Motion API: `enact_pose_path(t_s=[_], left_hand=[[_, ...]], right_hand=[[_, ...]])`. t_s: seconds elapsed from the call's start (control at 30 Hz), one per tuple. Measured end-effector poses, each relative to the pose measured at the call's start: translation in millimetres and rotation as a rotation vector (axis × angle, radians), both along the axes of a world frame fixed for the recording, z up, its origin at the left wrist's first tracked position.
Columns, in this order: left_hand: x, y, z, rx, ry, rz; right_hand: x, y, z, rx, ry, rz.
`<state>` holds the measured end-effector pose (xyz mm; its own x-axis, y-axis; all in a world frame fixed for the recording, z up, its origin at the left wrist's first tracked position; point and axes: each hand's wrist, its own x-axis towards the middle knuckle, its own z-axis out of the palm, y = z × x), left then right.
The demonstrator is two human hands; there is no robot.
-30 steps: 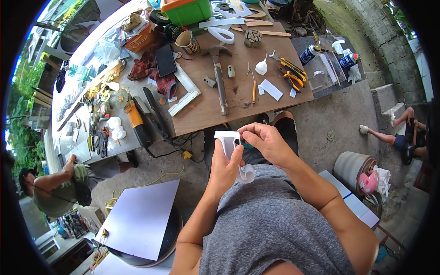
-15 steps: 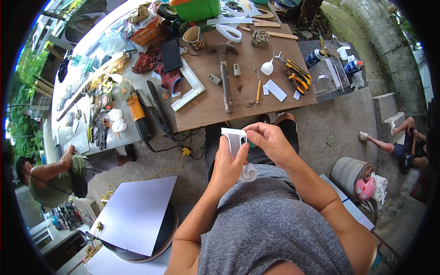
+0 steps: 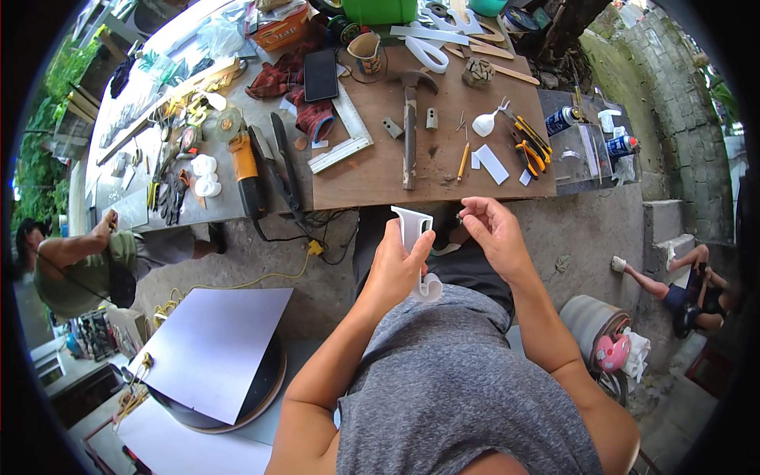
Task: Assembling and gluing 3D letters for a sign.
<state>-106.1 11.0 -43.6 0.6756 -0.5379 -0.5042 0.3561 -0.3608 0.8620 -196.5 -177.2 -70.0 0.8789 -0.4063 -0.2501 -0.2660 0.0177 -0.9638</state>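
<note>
Since half a second ago, the right hand (image 3: 495, 233) has drawn away from the white plastic piece (image 3: 415, 245), its fingertips pinched together on something too small to tell. Only the left hand (image 3: 393, 273) grips that piece now, clenched around its middle, thumb on the front; the flat top sticks up above the grip and the curled end hangs below it, against the grey shirt. On the brown table (image 3: 443, 170) lie one hammer (image 3: 409, 131), one pencil (image 3: 463, 161) and two spray cans (image 3: 590, 132).

white piece (image 3: 414, 237) partly hidden, perhaps curled
</note>
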Motion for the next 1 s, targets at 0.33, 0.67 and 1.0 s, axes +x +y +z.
enact_pose_path(t_s=[0.33,0.67,1.0], left_hand=[[52.9,29.9,-4.0,0.427,-0.336,-0.335],[98.9,43.7,53.1,0.613,-0.507,-0.557],[127.6,48.3,85.6,0.69,-0.614,-0.62]], right_hand=[[27.7,-66.0,-18.4,-0.45,-0.006,-0.183],[91.5,-111.9,-68.1,-0.91,0.044,-0.37],[117.6,-122.4,-112.7,-0.967,0.074,-0.307]])
